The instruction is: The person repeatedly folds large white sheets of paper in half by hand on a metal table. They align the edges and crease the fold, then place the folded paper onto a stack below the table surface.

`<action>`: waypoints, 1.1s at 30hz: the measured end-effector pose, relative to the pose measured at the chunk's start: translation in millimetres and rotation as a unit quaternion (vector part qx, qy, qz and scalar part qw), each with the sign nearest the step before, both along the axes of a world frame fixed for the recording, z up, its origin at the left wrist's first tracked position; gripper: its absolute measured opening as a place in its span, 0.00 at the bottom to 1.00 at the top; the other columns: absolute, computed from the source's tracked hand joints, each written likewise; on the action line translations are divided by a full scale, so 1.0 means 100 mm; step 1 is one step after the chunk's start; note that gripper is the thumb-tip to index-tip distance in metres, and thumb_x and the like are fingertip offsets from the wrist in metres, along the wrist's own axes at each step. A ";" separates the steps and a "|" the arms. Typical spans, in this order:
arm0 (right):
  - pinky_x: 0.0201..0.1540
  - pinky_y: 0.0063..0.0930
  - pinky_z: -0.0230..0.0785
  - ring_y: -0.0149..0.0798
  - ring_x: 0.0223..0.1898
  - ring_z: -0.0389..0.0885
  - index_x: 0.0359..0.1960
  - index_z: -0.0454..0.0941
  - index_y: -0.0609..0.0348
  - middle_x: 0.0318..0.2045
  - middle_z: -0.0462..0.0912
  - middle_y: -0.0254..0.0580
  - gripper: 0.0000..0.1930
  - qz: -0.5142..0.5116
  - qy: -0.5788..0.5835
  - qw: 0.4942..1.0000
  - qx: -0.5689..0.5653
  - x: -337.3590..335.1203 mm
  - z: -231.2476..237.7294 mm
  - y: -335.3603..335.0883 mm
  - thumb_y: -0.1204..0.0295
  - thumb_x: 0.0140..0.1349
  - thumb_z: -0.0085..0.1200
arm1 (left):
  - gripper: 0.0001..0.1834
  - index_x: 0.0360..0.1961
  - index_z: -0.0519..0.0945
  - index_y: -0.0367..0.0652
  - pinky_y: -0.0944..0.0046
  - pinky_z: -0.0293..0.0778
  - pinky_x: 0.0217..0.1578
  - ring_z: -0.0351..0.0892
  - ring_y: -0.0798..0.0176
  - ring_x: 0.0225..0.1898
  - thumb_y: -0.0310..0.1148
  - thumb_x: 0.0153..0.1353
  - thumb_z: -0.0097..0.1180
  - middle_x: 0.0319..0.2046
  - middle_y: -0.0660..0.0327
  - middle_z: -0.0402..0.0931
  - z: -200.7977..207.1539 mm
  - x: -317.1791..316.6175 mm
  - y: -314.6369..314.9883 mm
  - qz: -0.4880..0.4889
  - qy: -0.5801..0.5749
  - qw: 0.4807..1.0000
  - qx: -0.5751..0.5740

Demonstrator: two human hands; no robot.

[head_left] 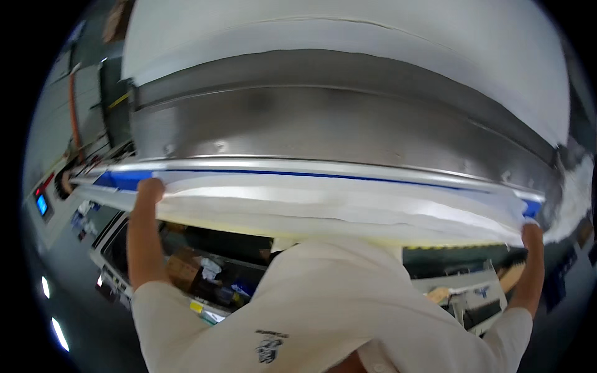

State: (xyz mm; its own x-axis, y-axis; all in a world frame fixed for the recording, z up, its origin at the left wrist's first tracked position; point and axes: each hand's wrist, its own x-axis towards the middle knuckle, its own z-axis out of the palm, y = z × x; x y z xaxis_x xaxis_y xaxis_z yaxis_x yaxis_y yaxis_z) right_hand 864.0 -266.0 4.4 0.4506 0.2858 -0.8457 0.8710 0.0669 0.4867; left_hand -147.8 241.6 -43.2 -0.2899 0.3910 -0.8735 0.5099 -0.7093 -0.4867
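Note:
A long white cloth stretches from side to side in front of me, just before the metal machine's front edge. My left hand is closed on its left end, beside a bare stretch of blue surface. At the far right, my right hand grips the other end, close to a small patch of the same blue. Between the hands the cloth hangs in shallow lengthwise folds and covers most of the blue strip. Both arms are spread wide; the fingertips are partly hidden.
Behind the cloth rises a wide grey metal cover, with white fabric above it. A control panel with a lit screen stands at the left. Below lie a cardboard box and several loose items. More white fabric hangs at the right.

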 end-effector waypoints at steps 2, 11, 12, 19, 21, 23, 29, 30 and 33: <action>0.46 0.45 0.70 0.47 0.43 0.78 0.33 0.79 0.56 0.38 0.81 0.47 0.10 -0.004 -0.005 0.999 -0.054 0.15 -0.14 -0.12 0.67 0.60 0.46 | 0.10 0.37 0.84 0.49 0.47 0.72 0.39 0.80 0.55 0.45 0.35 0.58 0.52 0.39 0.58 0.82 -0.10 -0.33 0.01 -0.015 0.012 0.990 0.137; 0.50 0.44 0.69 0.56 0.48 0.76 0.46 0.76 0.61 0.47 0.77 0.55 0.29 -0.275 0.104 0.955 0.028 -0.28 -0.08 0.29 0.66 0.37 0.63 | 0.21 0.51 0.75 0.46 0.54 0.74 0.43 0.78 0.50 0.45 0.36 0.55 0.54 0.41 0.56 0.80 -0.27 -0.42 0.20 0.153 -0.195 0.858 0.450; 0.49 0.43 0.70 0.53 0.49 0.76 0.45 0.77 0.60 0.47 0.78 0.52 0.29 -0.285 0.028 0.956 -0.058 -0.47 -0.09 0.53 0.66 0.35 0.63 | 0.26 0.54 0.73 0.49 0.55 0.74 0.42 0.78 0.51 0.45 0.35 0.52 0.58 0.42 0.56 0.80 -0.32 -0.35 0.26 0.171 -0.227 0.868 0.406; 0.44 0.44 0.73 0.54 0.40 0.80 0.32 0.82 0.58 0.35 0.83 0.50 0.17 -0.154 0.068 0.984 -0.063 -0.68 -0.35 0.65 0.62 0.41 0.61 | 0.23 0.58 0.69 0.50 0.50 0.70 0.49 0.71 0.47 0.53 0.38 0.61 0.44 0.55 0.54 0.70 -0.33 0.42 0.50 0.111 -0.253 0.830 0.484; 0.41 0.44 0.74 0.54 0.37 0.80 0.28 0.83 0.59 0.33 0.83 0.51 0.12 -0.136 0.043 0.989 0.035 -0.65 -0.46 0.52 0.64 0.45 0.57 | 0.23 0.58 0.70 0.49 0.50 0.69 0.51 0.70 0.47 0.55 0.40 0.61 0.44 0.56 0.53 0.69 -0.44 0.33 0.54 0.047 -0.325 0.793 0.514; 0.44 0.45 0.73 0.56 0.41 0.80 0.33 0.82 0.60 0.37 0.82 0.53 0.11 -0.175 0.044 0.983 -0.007 -1.23 -0.35 1.39 0.72 0.49 0.51 | 0.23 0.57 0.70 0.44 0.51 0.69 0.52 0.70 0.50 0.54 0.41 0.61 0.47 0.55 0.52 0.70 -0.39 0.50 0.52 0.003 -0.363 0.738 0.569; 0.38 0.43 0.71 0.53 0.35 0.79 0.28 0.78 0.56 0.30 0.81 0.49 0.07 -0.161 0.185 0.938 0.245 -2.47 -0.45 2.76 0.68 0.51 0.53 | 0.19 0.52 0.72 0.45 0.49 0.61 0.56 0.67 0.48 0.55 0.40 0.62 0.48 0.53 0.52 0.70 -0.91 1.10 0.84 -0.038 -0.504 0.667 0.547; 0.37 0.43 0.71 0.53 0.34 0.79 0.29 0.78 0.55 0.30 0.81 0.49 0.07 -0.165 0.234 0.921 0.265 -2.68 -0.43 3.05 0.67 0.52 0.53 | 0.19 0.52 0.72 0.45 0.50 0.60 0.57 0.66 0.49 0.56 0.40 0.62 0.49 0.53 0.53 0.70 -0.85 1.37 0.84 0.049 -0.568 0.614 0.546; 0.36 0.41 0.70 0.51 0.33 0.79 0.32 0.78 0.55 0.29 0.81 0.48 0.08 -0.126 0.356 0.874 0.304 -3.73 -0.18 4.10 0.66 0.54 0.53 | 0.18 0.50 0.73 0.45 0.49 0.58 0.59 0.66 0.50 0.56 0.39 0.60 0.49 0.52 0.56 0.70 -0.73 1.37 0.92 0.020 -0.600 0.547 0.583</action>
State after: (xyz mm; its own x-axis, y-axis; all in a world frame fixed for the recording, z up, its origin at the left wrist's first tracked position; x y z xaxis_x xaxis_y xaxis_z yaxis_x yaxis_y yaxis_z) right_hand 491.4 144.0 -13.4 -0.0141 0.7481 -0.6634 0.9173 -0.2544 -0.3064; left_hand -10.9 333.3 -116.4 0.1916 0.8998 0.3920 0.9621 -0.2511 0.1060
